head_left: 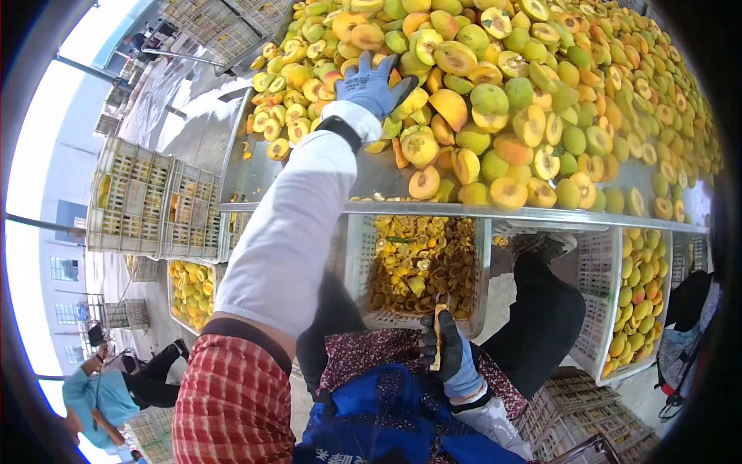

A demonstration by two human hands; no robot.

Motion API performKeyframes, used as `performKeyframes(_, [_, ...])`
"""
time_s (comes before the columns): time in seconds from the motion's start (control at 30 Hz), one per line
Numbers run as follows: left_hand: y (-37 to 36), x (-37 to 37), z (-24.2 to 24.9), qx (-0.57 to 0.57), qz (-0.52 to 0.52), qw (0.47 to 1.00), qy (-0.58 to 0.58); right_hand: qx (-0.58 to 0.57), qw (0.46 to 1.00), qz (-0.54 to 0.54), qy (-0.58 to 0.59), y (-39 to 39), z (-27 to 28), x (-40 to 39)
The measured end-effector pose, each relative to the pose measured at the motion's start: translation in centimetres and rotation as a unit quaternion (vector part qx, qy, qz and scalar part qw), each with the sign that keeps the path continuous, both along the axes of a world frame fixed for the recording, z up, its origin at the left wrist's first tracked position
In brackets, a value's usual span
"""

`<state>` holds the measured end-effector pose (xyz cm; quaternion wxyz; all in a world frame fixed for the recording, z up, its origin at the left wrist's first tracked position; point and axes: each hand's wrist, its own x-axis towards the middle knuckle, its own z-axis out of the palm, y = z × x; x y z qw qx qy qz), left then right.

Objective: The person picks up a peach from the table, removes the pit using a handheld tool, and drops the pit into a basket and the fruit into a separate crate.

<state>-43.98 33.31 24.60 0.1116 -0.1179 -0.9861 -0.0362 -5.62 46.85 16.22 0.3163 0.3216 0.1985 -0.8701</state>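
My left hand (371, 87), in a blue-grey glove, reaches far out over the heap of halved yellow peaches (491, 100). Its fingers are spread and rest on the fruit at the heap's near left side. Low in front of my body, my right hand (450, 357), gloved in blue with dark fingers, is wrapped round a pitting tool (439, 340). The tool has a yellowish handle and a small curved metal tip pointing up. Beneath the table edge, just beyond the tool, stands a white crate (483, 271) holding pits and brown and yellow scraps (421, 267).
The metal table's edge (541, 216) crosses in front of me. A crate of peaches (607, 309) stands at right, another (193, 290) at left. Stacked crates (154, 201) rise beside the table. A person in a light-blue top (97, 394) sits at lower left; another (684, 325) is at right.
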Motion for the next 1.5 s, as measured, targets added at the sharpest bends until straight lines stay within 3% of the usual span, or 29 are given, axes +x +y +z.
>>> performKeyframes(0.1, [-3.1, 0.1, -0.8, 0.007, -0.041, 0.998, -0.051, 0.036, 0.999, -0.034, -0.008, -0.2, -1.7, -0.3])
performKeyframes(0.2, [-6.7, 3.2, -4.5, -0.032, 0.002, 0.996, -0.085, 0.024, 0.998, -0.057, -0.026, -0.1, -2.3, -0.3])
performKeyframes(0.3, [-8.4, 4.7, -4.4, -0.028, 0.025, 0.994, -0.105, 0.015, 0.999, -0.031, -0.020, 0.2, -1.7, 0.3])
performKeyframes(0.37, [-9.0, 4.7, -3.6, -0.038, 0.016, 0.994, -0.104, 0.070, 0.997, -0.036, -0.006, -0.1, -2.1, 0.5])
performKeyframes(0.43, [-8.7, 4.6, -2.1, -0.124, 0.045, 0.971, -0.198, 0.077, 0.996, -0.046, 0.004, -0.3, -2.1, 0.4])
performKeyframes(0.5, [-8.5, 5.0, -1.0, -0.162, 0.030, 0.970, -0.181, 0.084, 0.995, -0.054, 0.012, -0.2, -1.7, 0.3])
performKeyframes(0.57, [-7.9, 5.7, 0.4, -0.188, 0.058, 0.977, -0.088, 0.062, 0.997, -0.030, 0.018, 0.1, -0.4, -0.1])
performKeyframes(0.63, [-7.2, 8.3, 2.9, -0.052, 0.043, 0.997, -0.048, 0.082, 0.996, -0.034, 0.024, 0.1, 0.1, -0.5])
performKeyframes(0.67, [-7.5, 9.6, 2.1, 0.158, -0.021, 0.982, -0.105, 0.104, 0.993, -0.034, 0.032, 0.1, 0.4, -0.7])
performKeyframes(0.7, [-8.1, 11.1, 1.0, 0.362, -0.079, 0.916, -0.156, 0.104, 0.994, -0.033, 0.028, -0.1, 0.9, -0.7])
performKeyframes(0.77, [-7.0, 16.1, -1.7, 0.282, -0.023, 0.941, -0.187, 0.167, 0.978, -0.046, 0.112, -0.5, 1.9, -0.9])
performKeyframes(0.8, [-5.7, 19.9, -1.5, 0.510, -0.028, 0.803, -0.307, 0.154, 0.979, -0.011, 0.133, -0.3, 2.5, -1.2])
performKeyframes(0.83, [-4.7, 23.3, -0.7, 0.696, -0.029, 0.597, -0.398, 0.154, 0.980, -0.006, 0.128, -0.6, 3.2, -1.0])
performKeyframes(0.9, [-4.7, 26.6, -0.2, 0.732, 0.161, 0.423, -0.510, 0.268, 0.919, -0.040, 0.287, -1.7, 4.3, -0.5])
performKeyframes(0.93, [-5.3, 29.4, -4.6, 0.676, -0.006, 0.657, -0.334, 0.312, 0.892, 0.011, 0.327, -1.5, 4.1, -0.2])
performKeyframes(0.97, [-4.6, 30.6, -4.6, 0.680, -0.002, 0.652, -0.335, 0.315, 0.892, 0.017, 0.323, -1.5, 4.8, -0.3])
performKeyframes(1.0, [-3.9, 31.6, -4.2, 0.703, -0.005, 0.637, -0.316, 0.487, 0.753, 0.030, 0.442, -1.5, 6.1, -0.8])
performKeyframes(1.03, [-3.1, 32.3, -3.4, 0.724, -0.008, 0.623, -0.294, 0.626, 0.565, 0.041, 0.537, -1.5, 7.0, -0.9])
performKeyframes(1.07, [-2.5, 33.0, -2.3, 0.744, -0.011, 0.611, -0.271, 0.613, 0.602, 0.097, 0.502, -1.7, 7.4, -0.2])
performKeyframes(1.17, [-2.2, 34.4, 0.0, 0.794, -0.021, 0.575, -0.194, 0.618, 0.584, 0.136, 0.509, -2.2, 8.3, 0.2])
performKeyframes(1.2, [-4.3, 34.4, -5.3, 0.694, 0.050, 0.693, -0.188, 0.617, 0.583, 0.138, 0.511, -2.5, 8.4, 0.4])
performKeyframes(1.23, [-4.3, 34.5, -3.7, 0.695, 0.049, 0.693, -0.186, 0.616, 0.596, 0.109, 0.503, -2.7, 8.4, 0.6])
performKeyframes(1.3, [-3.6, 34.9, 0.5, 0.747, 0.084, 0.575, -0.322, 0.616, 0.608, 0.080, 0.495, -3.0, 8.5, 0.9])
performKeyframes(1.37, [-3.1, 35.7, -0.6, 0.774, 0.032, 0.577, -0.258, 0.618, 0.595, 0.105, 0.503, -3.1, 8.6, 1.3])
performKeyframes(1.43, [-2.5, 36.0, -0.8, 0.694, -0.008, 0.705, -0.146, 0.626, 0.581, 0.113, 0.508, -3.3, 8.8, 1.7])
performKeyframes(1.47, [-2.1, 36.2, -0.7, 0.657, -0.039, 0.747, -0.092, 0.633, 0.567, 0.120, 0.513, -3.3, 8.8, 1.8])
performKeyframes(1.5, [-2.1, 36.3, -0.8, 0.657, -0.039, 0.747, -0.092, 0.633, 0.567, 0.120, 0.513, -3.2, 8.7, 1.9])
